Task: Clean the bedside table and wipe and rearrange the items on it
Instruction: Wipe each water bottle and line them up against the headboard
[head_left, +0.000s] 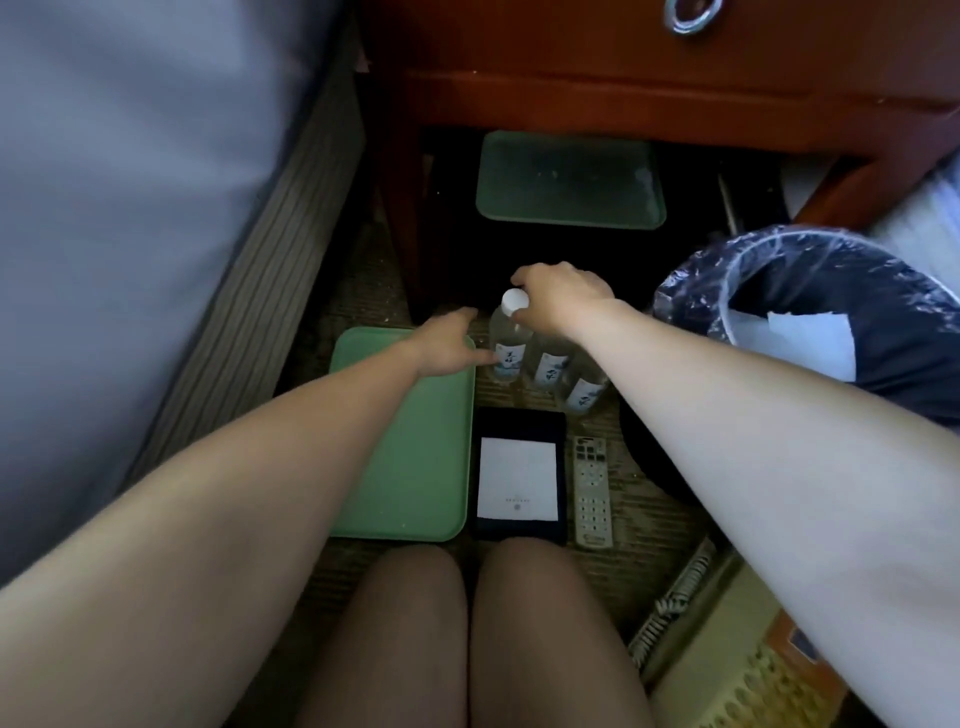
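Since it is held only near the cap, first bottle (506, 356): it can slip or swing. Then it knocks over the two bottles (551, 370) just beside it on the floor.
Right hand (563, 299): fingers curled round the first bottle's top.
Left hand (447, 345): fingers straight and spread, reaching to the bottle's side. Touching or not, I cannot tell.
Bottles: clear water inside, I think.
Near tray (410, 467): green, flat on the floor.
Far tray (569, 179): under the bedside table (623, 98), pale specks on it.
Bin (691, 299): dark bag inside, and white paper (810, 338) lies in it.
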